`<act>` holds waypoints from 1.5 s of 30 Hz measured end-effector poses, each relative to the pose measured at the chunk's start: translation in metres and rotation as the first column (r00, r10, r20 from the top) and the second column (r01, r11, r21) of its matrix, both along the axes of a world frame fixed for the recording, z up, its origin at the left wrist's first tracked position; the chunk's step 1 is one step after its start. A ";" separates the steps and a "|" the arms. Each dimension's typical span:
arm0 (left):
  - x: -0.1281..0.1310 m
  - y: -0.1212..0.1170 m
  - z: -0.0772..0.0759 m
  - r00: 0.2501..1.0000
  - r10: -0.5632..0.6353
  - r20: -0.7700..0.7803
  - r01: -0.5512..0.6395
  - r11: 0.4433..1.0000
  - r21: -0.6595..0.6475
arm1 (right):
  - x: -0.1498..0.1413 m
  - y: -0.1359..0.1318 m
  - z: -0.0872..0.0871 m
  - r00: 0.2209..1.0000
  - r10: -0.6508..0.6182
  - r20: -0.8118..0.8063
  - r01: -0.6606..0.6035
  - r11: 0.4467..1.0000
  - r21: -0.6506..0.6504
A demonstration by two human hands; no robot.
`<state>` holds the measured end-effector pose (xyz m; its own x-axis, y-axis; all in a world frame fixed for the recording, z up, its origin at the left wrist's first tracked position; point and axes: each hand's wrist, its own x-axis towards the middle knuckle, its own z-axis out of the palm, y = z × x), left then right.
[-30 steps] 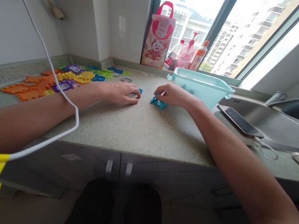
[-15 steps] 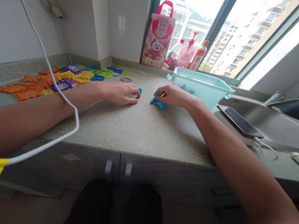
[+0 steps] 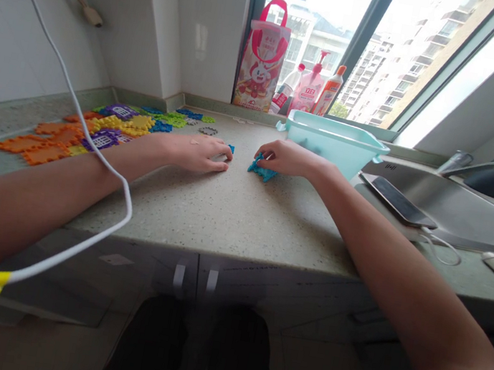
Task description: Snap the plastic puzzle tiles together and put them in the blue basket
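Both my arms reach across a speckled counter. My left hand lies knuckles-up with the fingers curled over a small piece I cannot make out; a bit of blue shows just past the fingertips. My right hand is closed on a blue toothed plastic piece that rests on the counter. A gap of bare counter separates the two hands. At the far left lies a spread of flat interlocking pieces in orange, yellow, purple, green and blue.
A light teal plastic tub stands just behind my right hand. A phone with a cable lies by the steel sink. A pink bag and bottles stand at the window. A white cable hangs over my left forearm.
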<state>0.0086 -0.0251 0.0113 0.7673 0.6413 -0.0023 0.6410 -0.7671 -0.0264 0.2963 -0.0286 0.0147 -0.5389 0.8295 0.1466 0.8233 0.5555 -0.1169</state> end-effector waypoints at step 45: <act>0.015 -0.031 0.002 0.996 -0.085 -0.028 0.086 0.996 0.023 | -0.033 -0.042 0.016 0.979 0.004 0.203 0.005 0.999 -0.045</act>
<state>0.0240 -0.0562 0.0130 0.8190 0.5737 -0.0088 0.5722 -0.8178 -0.0620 0.2635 -0.0707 0.0305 -0.5530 0.8332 -0.0034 0.8328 0.5529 0.0273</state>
